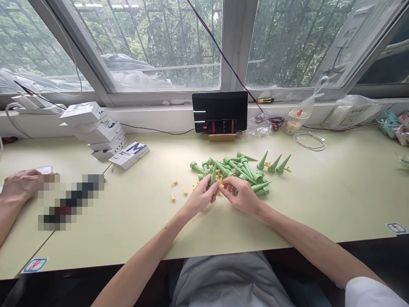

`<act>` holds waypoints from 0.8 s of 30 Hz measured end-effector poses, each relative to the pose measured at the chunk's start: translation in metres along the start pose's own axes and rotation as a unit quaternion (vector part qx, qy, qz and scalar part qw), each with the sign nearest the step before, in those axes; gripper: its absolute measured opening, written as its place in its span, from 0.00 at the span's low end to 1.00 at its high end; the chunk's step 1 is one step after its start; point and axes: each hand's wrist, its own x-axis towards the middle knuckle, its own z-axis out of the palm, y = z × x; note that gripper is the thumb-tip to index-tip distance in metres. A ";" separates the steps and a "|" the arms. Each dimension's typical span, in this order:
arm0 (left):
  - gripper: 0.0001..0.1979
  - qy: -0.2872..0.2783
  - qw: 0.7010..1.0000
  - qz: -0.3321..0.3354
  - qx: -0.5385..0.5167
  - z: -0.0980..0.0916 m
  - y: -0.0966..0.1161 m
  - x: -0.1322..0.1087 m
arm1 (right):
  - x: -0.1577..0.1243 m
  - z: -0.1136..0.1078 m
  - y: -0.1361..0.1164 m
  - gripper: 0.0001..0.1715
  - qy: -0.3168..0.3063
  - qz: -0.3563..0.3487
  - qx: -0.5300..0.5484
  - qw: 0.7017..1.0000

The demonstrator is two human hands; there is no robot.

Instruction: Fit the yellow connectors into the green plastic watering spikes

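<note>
Over the front of the pile, my left hand is closed round a green plastic spike, its tip pointing up. My right hand pinches a small yellow plastic piece close beside the spike's lower end; whether the two touch is hard to see. Behind both hands lies a heap of green spikes, with yellow pieces partly hidden among them. A few loose yellow pieces lie left of the heap. To its right, three spikes stand tip up, with yellow pieces showing at their bases.
A black tablet with a phone before it stands at the back. White boxes are stacked at left. Another person's hand rests at the far left. A bagged cup and a white cable lie back right.
</note>
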 end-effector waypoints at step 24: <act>0.17 0.005 1.000 -0.020 0.021 -0.001 -0.004 0.000 | 0.000 0.004 0.002 0.09 -0.014 0.000 -0.004 1.000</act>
